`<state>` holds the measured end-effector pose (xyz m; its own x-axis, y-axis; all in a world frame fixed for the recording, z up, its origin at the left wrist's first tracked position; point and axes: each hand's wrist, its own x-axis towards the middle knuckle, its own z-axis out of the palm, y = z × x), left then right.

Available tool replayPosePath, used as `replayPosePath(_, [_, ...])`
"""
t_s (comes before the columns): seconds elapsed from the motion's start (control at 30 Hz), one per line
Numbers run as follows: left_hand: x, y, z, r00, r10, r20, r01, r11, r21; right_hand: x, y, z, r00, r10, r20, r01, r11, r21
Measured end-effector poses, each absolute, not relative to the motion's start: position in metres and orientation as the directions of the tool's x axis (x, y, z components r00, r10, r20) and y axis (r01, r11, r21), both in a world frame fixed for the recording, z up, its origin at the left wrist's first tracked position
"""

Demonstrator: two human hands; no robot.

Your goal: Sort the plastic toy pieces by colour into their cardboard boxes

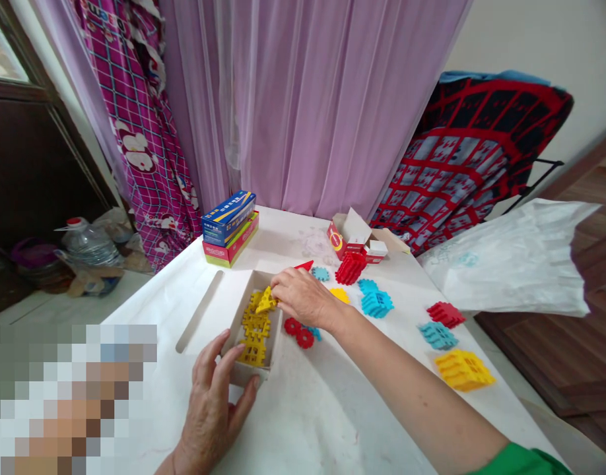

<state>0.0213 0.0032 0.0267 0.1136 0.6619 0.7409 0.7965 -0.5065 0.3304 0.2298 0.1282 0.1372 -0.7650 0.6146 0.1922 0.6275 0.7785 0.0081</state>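
My right hand (303,297) is pinched on a yellow triangular plastic piece (266,302) and holds it over a small open cardboard box (239,373) on the white table. Several yellow interlocking pieces (254,330) lie inside the box. My left hand (211,402) rests at the box's near end, its fingers spread along the left wall and its thumb against the near corner. Two red gear-shaped pieces (299,332) lie just under my right wrist.
Loose stacks of pieces lie to the right: red (351,266), blue (376,302), red (445,314), teal (437,335), yellow (464,369). Stacked flat boxes (230,226) stand at the back left, an open red-and-white carton (355,239) behind. A white plastic bag (515,260) lies at the right.
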Motion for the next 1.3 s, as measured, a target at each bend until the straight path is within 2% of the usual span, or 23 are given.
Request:
replayPosePath(0.17, [0.022, 0.004, 0.026, 0.115, 0.668, 0.735, 0.801, -0.5, 0.329, 0.22, 0.134, 0.143, -0.726, 0.67, 0.152, 0.683, 0.728, 0.054])
replayPosePath(0.43, [0.023, 0.003, 0.03, 0.124, 0.652, 0.748, 0.816, -0.496, 0.297, 0.191, 0.138, 0.136, -0.575, 0.81, 0.116, 0.818, 0.564, 0.118])
replayPosePath(0.57, [0.022, 0.002, 0.031, 0.118, 0.666, 0.736, 0.813, -0.49, 0.314, 0.193, 0.138, 0.133, -0.529, 0.834, 0.153, 0.848, 0.527, 0.06])
replayPosePath(0.77, [0.022, 0.002, 0.031, 0.118, 0.677, 0.727, 0.807, -0.491, 0.327, 0.234, 0.128, 0.145, -0.365, 0.851, 0.378, 0.897, 0.43, -0.102])
replayPosePath(0.9, [0.022, 0.003, 0.03, 0.113, 0.676, 0.728, 0.805, -0.492, 0.331, 0.282, 0.127, 0.146, -0.178, 0.88, 0.44, 0.953, 0.266, -0.147])
replayPosePath(0.97, [0.021, 0.003, 0.028, 0.11, 0.673, 0.731, 0.804, -0.493, 0.332, 0.307, 0.128, 0.142, -0.033, 0.923, 0.384, 0.982, 0.101, -0.158])
replayPosePath(1.03, [0.021, 0.004, 0.027, 0.112, 0.668, 0.735, 0.803, -0.497, 0.33, 0.328, 0.128, 0.135, 0.103, 0.958, 0.266, 0.987, -0.066, -0.147])
replayPosePath(1.1, [0.02, 0.005, 0.026, 0.119, 0.663, 0.739, 0.805, -0.5, 0.319, 0.34, 0.128, 0.125, 0.181, 0.974, 0.137, 0.98, -0.166, -0.113])
replayPosePath(1.2, [0.019, 0.006, 0.024, 0.126, 0.654, 0.746, 0.81, -0.502, 0.303, 0.342, 0.126, 0.108, 0.19, 0.982, 0.015, 0.98, -0.189, -0.063])
replayPosePath(1.3, [0.018, 0.006, 0.023, 0.118, 0.661, 0.741, 0.813, -0.492, 0.31, 0.332, 0.127, 0.093, 0.197, 0.98, -0.041, 0.979, -0.199, -0.044])
